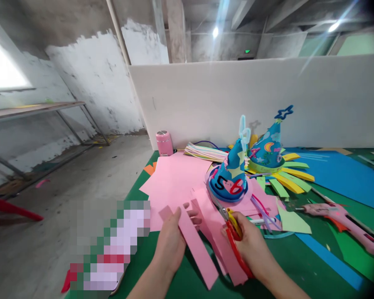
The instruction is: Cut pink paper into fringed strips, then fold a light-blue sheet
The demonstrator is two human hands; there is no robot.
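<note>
My left hand (172, 236) is closed on a pink paper strip (197, 245), thumb on top and fingertips showing past its far side. A shorter pink piece juts out left of the thumb. In my right hand (251, 245) are scissors with red and yellow handles (233, 228), their blades pointing up and left over pink paper. More pink strips (227, 253) lie between the two hands. Just beyond the blades stands a blue cone party hat (232, 172) bearing the numbers 5 and 6. Large pink paper sheets (180, 170) spread out behind my left hand.
A second blue cone hat (268, 147) with green and yellow paper strips stands farther back. To the right lie a pink glue gun (343, 220) and blue sheets (327, 172). A pink canister (164, 143) stands at the back left, before a white partition (237, 99).
</note>
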